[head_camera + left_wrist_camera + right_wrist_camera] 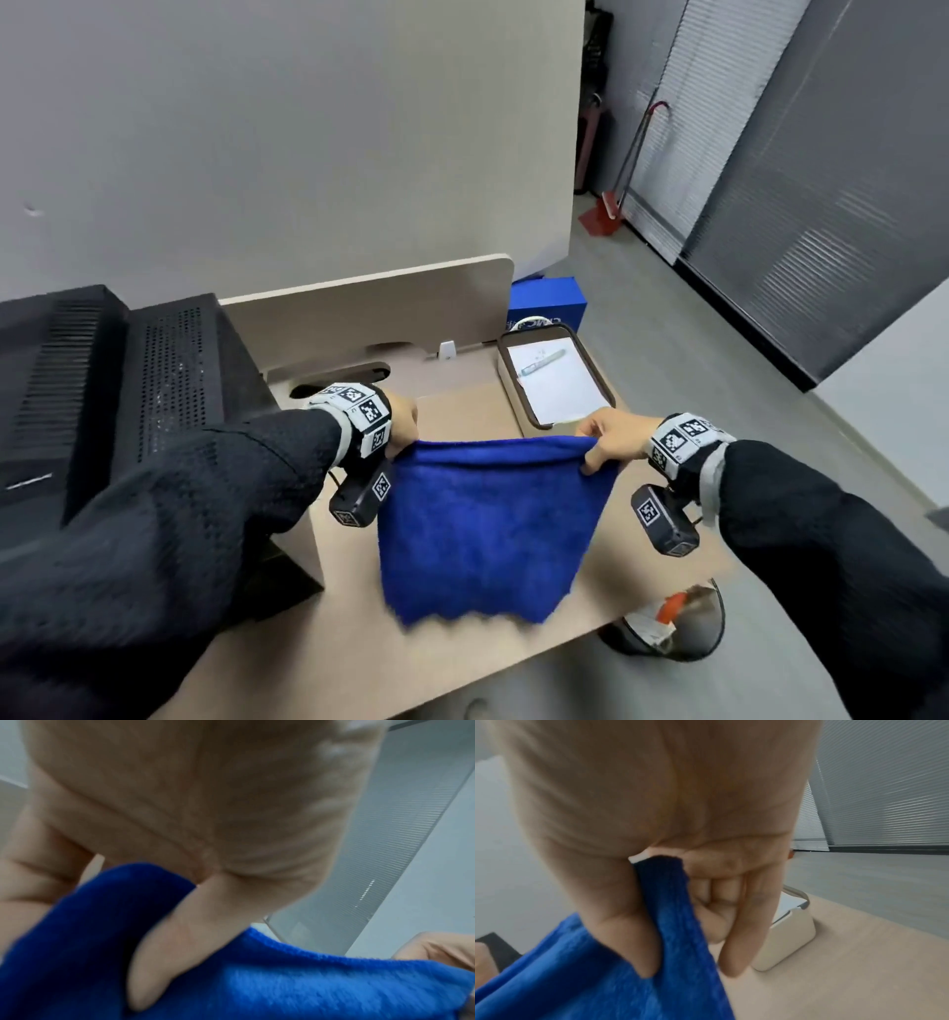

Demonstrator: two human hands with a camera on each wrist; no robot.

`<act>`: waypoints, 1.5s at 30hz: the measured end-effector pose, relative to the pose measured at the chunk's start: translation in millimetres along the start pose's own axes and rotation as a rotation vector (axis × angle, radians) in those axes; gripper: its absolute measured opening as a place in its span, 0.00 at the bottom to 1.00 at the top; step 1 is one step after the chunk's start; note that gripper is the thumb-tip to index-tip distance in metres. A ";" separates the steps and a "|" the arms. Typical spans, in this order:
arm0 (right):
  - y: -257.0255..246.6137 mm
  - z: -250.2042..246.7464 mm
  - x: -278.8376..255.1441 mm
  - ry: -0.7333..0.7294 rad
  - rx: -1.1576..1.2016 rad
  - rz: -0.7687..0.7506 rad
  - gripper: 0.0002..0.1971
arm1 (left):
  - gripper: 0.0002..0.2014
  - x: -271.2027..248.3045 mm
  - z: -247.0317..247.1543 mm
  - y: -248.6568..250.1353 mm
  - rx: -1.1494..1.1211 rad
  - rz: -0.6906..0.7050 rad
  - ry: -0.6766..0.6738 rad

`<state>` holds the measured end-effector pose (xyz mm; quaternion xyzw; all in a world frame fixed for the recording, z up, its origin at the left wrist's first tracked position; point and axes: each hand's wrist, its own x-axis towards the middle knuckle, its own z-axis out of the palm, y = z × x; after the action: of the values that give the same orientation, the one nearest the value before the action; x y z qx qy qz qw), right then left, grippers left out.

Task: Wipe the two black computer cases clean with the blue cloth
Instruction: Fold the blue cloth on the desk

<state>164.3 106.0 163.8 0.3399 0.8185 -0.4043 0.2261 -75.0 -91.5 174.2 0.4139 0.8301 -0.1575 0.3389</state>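
The blue cloth [482,524] hangs spread out above the beige desk [662,570], stretched between both hands. My left hand [403,426] pinches its upper left corner, thumb over the fabric [282,983]. My right hand [606,442] pinches the upper right corner, the cloth [667,912] squeezed between thumb and curled fingers. Two black computer cases stand side by side at the left: the nearer one [179,370] with a perforated top, the other [56,360] at the frame's edge. My left forearm crosses in front of them.
A beige tray [557,380] holding white paper and a pen sits at the desk's back right. Behind it is a blue box [549,303]. A low partition [369,303] runs along the desk's back. A waste bin [672,624] stands on the floor by the desk's right edge.
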 end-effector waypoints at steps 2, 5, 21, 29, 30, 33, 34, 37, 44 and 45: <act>15.6 11.2 24.6 0.052 -0.004 0.030 0.14 | 0.12 25.3 15.0 4.1 -0.112 -0.006 0.089; 40.4 39.1 60.5 0.147 0.003 0.067 0.15 | 0.10 65.3 54.3 6.6 -0.270 -0.018 0.222; 121.5 160.4 77.7 0.180 -0.424 -0.126 0.05 | 0.10 99.1 213.0 -27.4 -0.090 0.128 0.278; 125.6 203.7 67.6 0.266 -0.389 0.041 0.09 | 0.11 95.2 234.6 -14.9 -0.105 0.146 0.199; 125.1 209.8 69.2 0.270 -0.389 0.058 0.10 | 0.10 95.8 237.3 -14.4 -0.113 0.146 0.196; 121.1 225.7 71.5 0.244 -0.399 0.103 0.14 | 0.10 97.0 241.8 -15.5 -0.121 0.141 0.201; 119.8 229.2 71.8 0.237 -0.386 0.124 0.16 | 0.10 96.9 242.4 -16.2 -0.123 0.141 0.207; 119.2 234.1 73.5 0.237 -0.282 0.183 0.14 | 0.09 97.2 243.4 -18.4 -0.138 0.143 0.224; 129.8 216.7 68.2 0.294 -0.021 0.318 0.06 | 0.10 98.7 246.3 -27.4 -0.155 0.136 0.229; 130.9 214.3 67.1 0.304 -0.033 0.330 0.06 | 0.09 98.3 246.5 -27.1 -0.155 0.138 0.231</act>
<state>236.7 14.2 -68.3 0.5224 0.7829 -0.2926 0.1687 -32.0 -184.6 -72.1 0.4577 0.8429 -0.0207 0.2823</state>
